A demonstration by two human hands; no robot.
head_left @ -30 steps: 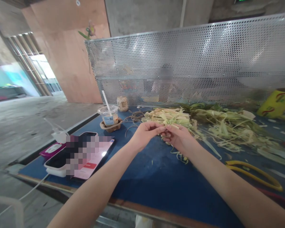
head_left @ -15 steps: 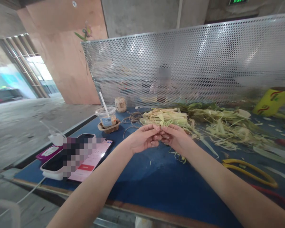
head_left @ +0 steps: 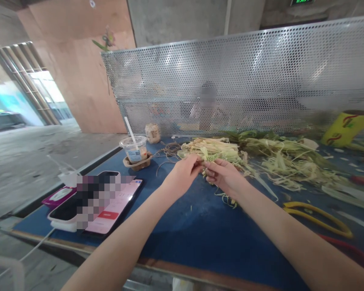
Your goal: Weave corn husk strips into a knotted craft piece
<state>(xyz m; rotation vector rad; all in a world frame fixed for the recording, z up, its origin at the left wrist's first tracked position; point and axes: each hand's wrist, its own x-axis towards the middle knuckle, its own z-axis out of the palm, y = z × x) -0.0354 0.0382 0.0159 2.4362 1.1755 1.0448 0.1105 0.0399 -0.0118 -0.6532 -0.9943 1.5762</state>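
Observation:
My left hand (head_left: 185, 171) and my right hand (head_left: 223, 174) meet above the middle of the blue table. The fingers of both are closed in a pinch on a pale green strip of corn husk (head_left: 205, 153), whose top end shows between them. Its lower part is hidden by the fingers. Just behind lies a bundle of pale corn husks (head_left: 214, 144), overlapping the strip in view. Thin curly shreds (head_left: 227, 199) lie below my right hand.
On the left are a drink cup (head_left: 134, 150) in a cardboard holder, phones (head_left: 109, 216) and a purple box (head_left: 59, 196). More husks (head_left: 291, 163), yellow-handled scissors or pliers (head_left: 318, 218) and a yellow roll (head_left: 346, 128) lie right. A perforated metal screen (head_left: 245, 81) stands behind; a person shows through it.
My left hand has turned over, so its back now faces up and its fingers curl down against the right fingertips. My right hand has barely moved. The view has shifted slightly.

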